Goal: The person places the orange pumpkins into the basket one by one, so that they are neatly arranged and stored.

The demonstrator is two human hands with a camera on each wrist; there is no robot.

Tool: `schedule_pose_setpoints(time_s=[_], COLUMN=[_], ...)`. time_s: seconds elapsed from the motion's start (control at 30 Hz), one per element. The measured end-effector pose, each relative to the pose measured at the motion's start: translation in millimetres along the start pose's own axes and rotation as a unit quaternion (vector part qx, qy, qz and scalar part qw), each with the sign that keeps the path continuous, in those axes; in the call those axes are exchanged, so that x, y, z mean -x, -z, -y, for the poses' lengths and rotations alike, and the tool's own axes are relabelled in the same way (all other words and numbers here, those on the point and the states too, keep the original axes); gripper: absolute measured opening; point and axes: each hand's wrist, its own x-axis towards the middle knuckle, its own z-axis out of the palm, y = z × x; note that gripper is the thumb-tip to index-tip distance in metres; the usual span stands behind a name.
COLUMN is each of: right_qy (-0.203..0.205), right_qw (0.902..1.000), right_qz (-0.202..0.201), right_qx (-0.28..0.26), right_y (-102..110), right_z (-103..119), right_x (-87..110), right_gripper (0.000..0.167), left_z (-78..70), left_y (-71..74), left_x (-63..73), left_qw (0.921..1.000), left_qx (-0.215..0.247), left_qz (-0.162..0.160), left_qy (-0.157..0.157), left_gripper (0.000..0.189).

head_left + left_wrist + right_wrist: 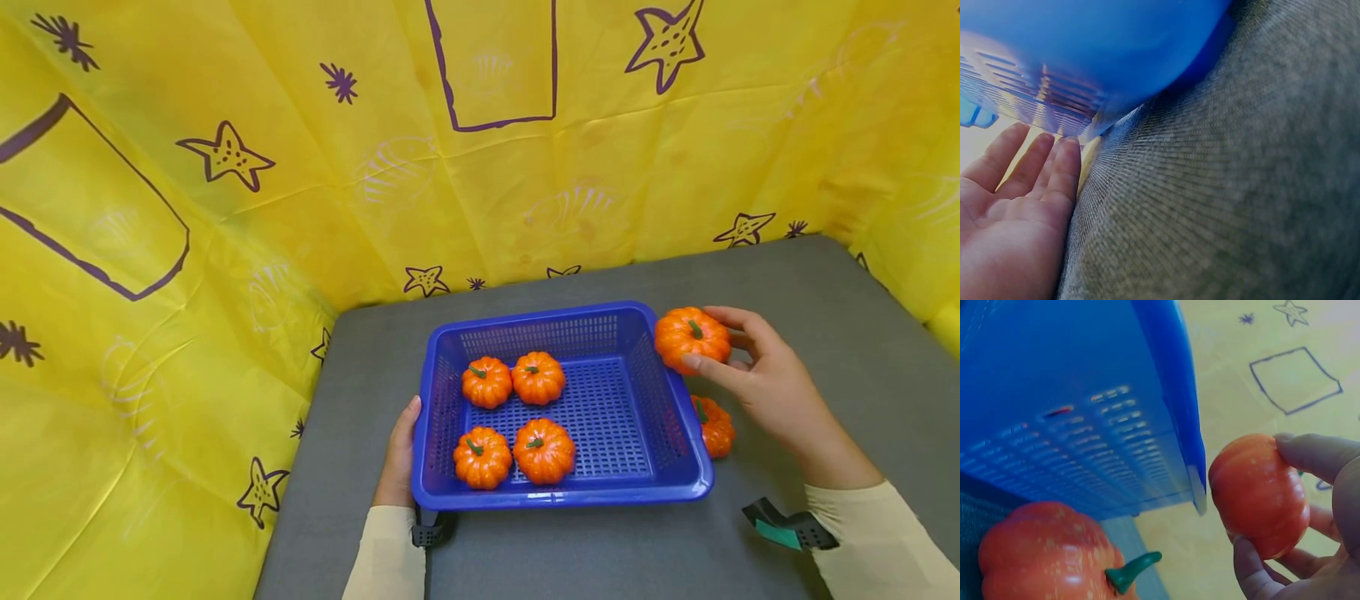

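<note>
A blue plastic basket (555,497) with slotted walls sits on the grey table. Inside it, toward the left, are several small orange pumpkins with green stems, among them one pumpkin (544,451) near the front. My left hand (401,454) is at the basket's left side; the left wrist view shows its extended fingers (1063,165) touching the slotted wall. At the right rim, my right hand (765,383) grips another pumpkin (692,337) between thumb and fingers, raised to rim height. Below it, a further pumpkin (716,429) rests on the table against the basket's right side, partly hidden by the rim.
The grey tabletop (810,308) extends around the basket. A yellow cloth (495,192) with starfish and shell drawings hangs behind and along the left and right sides. Dark straps (795,527) are worn at both wrists.
</note>
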Motion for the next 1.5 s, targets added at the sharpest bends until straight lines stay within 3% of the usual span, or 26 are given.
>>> schedule_pose_setpoints(time_s=[0.77, 1.13, 1.5], right_qy=[0.034, 0.068, 0.109], right_qw=[0.9937, 0.9919, 0.9840], right_qz=[0.092, 0.107, 0.141], right_qx=[-0.056, -0.007, 0.011], right_y=[-31, -46, -61], right_z=[25, 30, 33], right_x=[-5.6, -10.8, -18.4], right_gripper=[0.068, 0.065, 0.065], left_z=[0.7, 0.0, 0.5], left_y=[-0.2, -1.2, -0.1], left_x=[-1.0, -0.3, -0.2], left_qw=[1.0000, 0.9999, 0.9999], left_qx=[0.008, 0.009, 0.012], left_qz=[-0.006, -0.008, 0.005], left_qy=[0.000, -0.001, -0.005], left_gripper=[0.076, 0.075, 0.076])
